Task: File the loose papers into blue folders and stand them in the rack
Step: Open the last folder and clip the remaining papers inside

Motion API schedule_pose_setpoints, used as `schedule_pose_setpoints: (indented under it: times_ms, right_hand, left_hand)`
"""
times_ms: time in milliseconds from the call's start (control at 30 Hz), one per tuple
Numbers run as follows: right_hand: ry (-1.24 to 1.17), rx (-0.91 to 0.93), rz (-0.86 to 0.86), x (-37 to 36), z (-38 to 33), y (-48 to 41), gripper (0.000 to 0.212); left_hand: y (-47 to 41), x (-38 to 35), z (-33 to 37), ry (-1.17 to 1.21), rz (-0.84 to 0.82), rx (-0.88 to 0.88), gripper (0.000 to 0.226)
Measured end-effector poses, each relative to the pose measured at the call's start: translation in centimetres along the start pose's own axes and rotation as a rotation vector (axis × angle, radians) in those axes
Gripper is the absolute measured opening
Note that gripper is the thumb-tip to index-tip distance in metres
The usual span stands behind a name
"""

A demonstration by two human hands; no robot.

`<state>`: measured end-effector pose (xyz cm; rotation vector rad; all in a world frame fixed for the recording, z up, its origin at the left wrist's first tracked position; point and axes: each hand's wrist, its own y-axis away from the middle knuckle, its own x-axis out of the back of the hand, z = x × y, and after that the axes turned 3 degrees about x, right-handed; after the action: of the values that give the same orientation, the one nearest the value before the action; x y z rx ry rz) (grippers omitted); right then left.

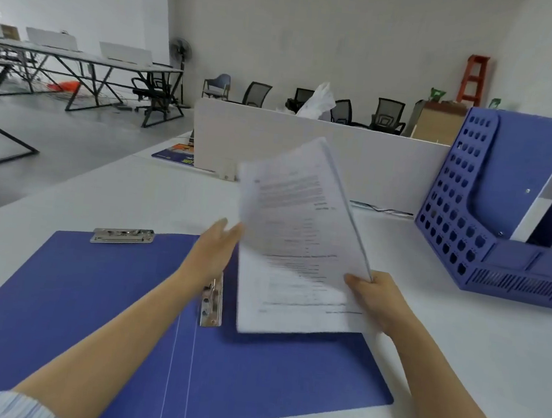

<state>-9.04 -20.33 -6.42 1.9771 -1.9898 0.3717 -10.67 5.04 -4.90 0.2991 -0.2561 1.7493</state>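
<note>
Across white table (pixel 457 344) at six o'clock, blue folder (pixel 89 309) spread flat. At three o'clock, blue rack (pixel 463 206). Above folder's right half, papers (pixel 298 238), pinched at lower right corner by right hand (pixel 377 296); left hand (pixel 211 250) straight-fingered, touching their left edge.

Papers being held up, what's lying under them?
The open blue folder lies flat on the white table beneath the papers, its spine clip beside them. The sheets cover the folder's upper right part, so anything there is hidden.
</note>
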Motion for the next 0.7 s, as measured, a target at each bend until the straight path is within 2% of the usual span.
schedule_pose_setpoints:
  times_ms: [67,100,167,267,467,700]
  right_hand:
    - [0.204,-0.035,0.124,0.6,1.1,-0.6,0.022]
    - [0.291,-0.046,0.161,1.0,1.6,-0.9,0.024]
    - [0.390,-0.052,0.199,1.7,2.1,-1.2,0.024]
    - [0.397,-0.052,0.236,1.7,2.0,-1.5,0.022]
    - [0.001,-0.111,0.188,1.1,0.3,-0.6,0.011]
    - [0.008,-0.134,0.057,-0.8,-0.5,0.5,0.017]
  left_hand:
    - [-0.6,1.3,-1.5,-0.518,0.193,-0.044,0.055]
    - [-0.9,2.0,-2.7,-0.687,0.251,-0.035,0.054]
    - [-1.3,3.0,-4.8,-0.871,0.239,0.103,0.051]
    - [-2.1,3.2,-6.5,-0.965,0.126,0.265,0.050]
    - [-4.8,1.9,-6.5,-1.007,0.116,0.211,0.050]
    - [-6.3,1.3,-6.5,-0.987,0.121,0.198,0.048]
